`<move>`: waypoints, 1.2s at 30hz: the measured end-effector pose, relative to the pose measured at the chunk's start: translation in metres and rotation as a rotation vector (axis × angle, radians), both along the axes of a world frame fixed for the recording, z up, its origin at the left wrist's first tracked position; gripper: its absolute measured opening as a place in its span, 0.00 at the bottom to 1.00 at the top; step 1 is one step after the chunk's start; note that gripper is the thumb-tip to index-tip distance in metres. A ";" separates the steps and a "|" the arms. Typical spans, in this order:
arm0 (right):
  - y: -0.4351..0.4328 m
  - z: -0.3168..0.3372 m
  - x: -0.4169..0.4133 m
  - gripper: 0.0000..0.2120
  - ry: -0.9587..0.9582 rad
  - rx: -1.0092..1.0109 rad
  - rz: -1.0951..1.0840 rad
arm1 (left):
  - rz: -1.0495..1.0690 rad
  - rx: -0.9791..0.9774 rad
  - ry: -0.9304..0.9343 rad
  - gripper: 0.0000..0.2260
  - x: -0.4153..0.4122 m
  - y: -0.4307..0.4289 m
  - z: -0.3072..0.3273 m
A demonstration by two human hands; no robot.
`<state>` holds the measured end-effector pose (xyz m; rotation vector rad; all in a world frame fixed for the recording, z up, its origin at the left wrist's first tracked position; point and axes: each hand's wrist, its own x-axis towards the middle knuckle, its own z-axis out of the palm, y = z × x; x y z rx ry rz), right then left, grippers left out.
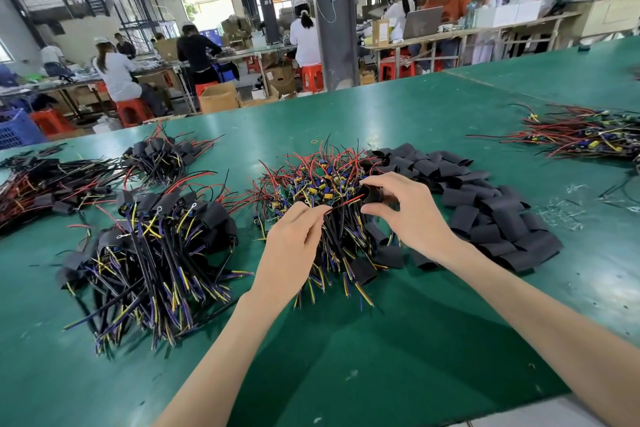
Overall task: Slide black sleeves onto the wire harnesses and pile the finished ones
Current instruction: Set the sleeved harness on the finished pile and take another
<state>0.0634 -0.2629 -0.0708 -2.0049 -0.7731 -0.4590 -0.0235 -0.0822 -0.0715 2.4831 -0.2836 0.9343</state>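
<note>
At a green-matted bench [346, 340], a worker's left hand [294, 239] pinches a thin red wire [341, 202] rising from the middle heap of bare harnesses [311, 180], a springy tangle of red, black, yellow and blue leads. The right hand [408, 210] grips a short black sleeve [372, 194], its rounded mouth facing the wire's end. Flat, matte spare sleeves [485, 215] lie heaped at right, touching the tangle. Sleeved harnesses [156, 246] lie piled at left, their striped wire ends fanned toward the near edge.
</note>
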 end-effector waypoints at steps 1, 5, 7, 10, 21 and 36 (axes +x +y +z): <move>0.000 0.001 0.000 0.17 0.002 0.006 -0.002 | 0.000 0.007 -0.005 0.10 0.000 0.000 0.000; 0.000 0.001 0.000 0.17 0.001 0.024 0.004 | -0.007 0.024 -0.024 0.10 0.002 0.002 -0.003; 0.000 0.001 -0.001 0.17 -0.002 0.024 0.007 | -0.019 0.036 -0.023 0.10 0.002 0.002 -0.004; -0.001 0.002 -0.001 0.17 0.003 0.027 0.017 | -0.033 0.060 -0.015 0.11 0.002 0.003 -0.004; 0.003 -0.001 -0.007 0.16 -0.453 -0.345 -0.015 | -0.050 0.018 0.078 0.15 -0.002 -0.002 -0.002; 0.016 -0.013 -0.010 0.15 -0.559 -0.533 0.028 | 0.004 -0.004 0.210 0.22 -0.001 0.011 -0.001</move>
